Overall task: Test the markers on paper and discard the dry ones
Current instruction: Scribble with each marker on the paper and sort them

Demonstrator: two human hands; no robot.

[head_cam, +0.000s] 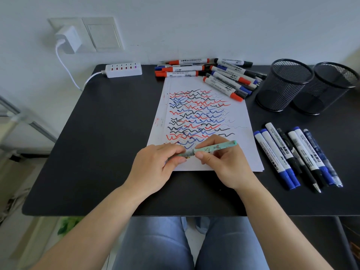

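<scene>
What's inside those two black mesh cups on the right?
Both mesh cups, the nearer and the farther, look empty: through the rims and mesh only dark walls and floor show. The near inner walls hide part of each floor, so something small could lie unseen there.

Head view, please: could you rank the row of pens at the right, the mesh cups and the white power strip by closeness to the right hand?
From the right hand:
1. Row of pens, just to its right on the table.
2. Mesh cups, farther back on the right.
3. White power strip, at the far left edge near the wall.
</scene>
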